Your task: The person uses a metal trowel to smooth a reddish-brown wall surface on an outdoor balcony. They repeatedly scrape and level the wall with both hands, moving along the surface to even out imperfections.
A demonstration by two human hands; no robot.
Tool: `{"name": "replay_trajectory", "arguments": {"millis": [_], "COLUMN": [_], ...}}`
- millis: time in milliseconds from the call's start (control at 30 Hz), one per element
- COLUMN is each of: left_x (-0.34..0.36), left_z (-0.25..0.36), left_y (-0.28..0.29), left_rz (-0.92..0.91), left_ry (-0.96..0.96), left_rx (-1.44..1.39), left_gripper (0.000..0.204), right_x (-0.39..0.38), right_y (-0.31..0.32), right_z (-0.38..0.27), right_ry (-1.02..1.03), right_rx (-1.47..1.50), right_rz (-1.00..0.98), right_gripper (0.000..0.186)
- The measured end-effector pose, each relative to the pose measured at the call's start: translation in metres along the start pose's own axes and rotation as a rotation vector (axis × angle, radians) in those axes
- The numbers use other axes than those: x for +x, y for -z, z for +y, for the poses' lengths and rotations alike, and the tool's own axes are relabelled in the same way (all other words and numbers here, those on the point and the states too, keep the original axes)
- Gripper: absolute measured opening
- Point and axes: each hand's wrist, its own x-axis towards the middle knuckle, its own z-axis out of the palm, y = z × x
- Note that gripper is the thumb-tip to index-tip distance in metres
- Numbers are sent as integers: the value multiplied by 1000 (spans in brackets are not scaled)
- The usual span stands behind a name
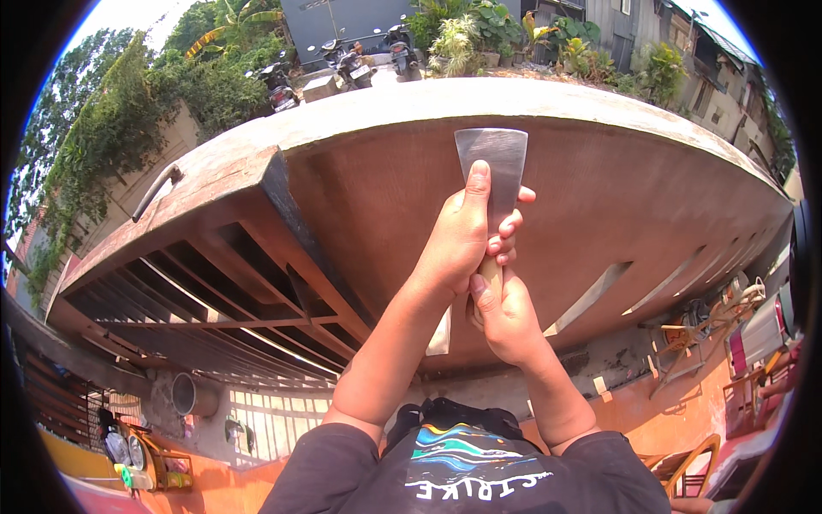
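Note:
A metal scraper (495, 158) with a wide grey blade and a wooden handle (490, 272) is pressed flat against a reddish-brown wall (616, 188). My left hand (462, 244) wraps the top of the handle, its thumb stretched up along the blade. My right hand (507, 319) grips the lower end of the handle just beneath the left one. Both forearms come up from the lower edge, over my dark printed shirt.
A grey concrete ledge (514, 94) caps the wall. To the left runs a brown slatted grille (197, 291). Motorbikes (342, 64) and potted plants stand beyond the ledge. Wooden chair frames (685, 334) are at the right, a grey pipe opening (193, 394) at lower left.

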Motion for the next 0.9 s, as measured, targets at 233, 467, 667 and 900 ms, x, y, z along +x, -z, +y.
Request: {"name": "replay_trajectory", "arguments": {"millis": [233,467,667,900], "left_x": [-4,-10,-9,-12], "left_z": [4,13,15,17], "left_y": [19,36,35,38], "left_rz": [55,-76,-183,-52], "left_ry": [324,206,196,559], "left_rx": [31,-10,-76,-118], "left_gripper": [71,72,68,67], "right_x": [1,9,-4,0], "right_y": [-29,-51,-59,-75], "right_z": [10,17,7,-2], "right_ry": [-22,171,65,-218], "right_rx": [-81,-230,-78,-104], "right_rz": [116,205,317,387], "right_gripper": [19,25,19,22]}}
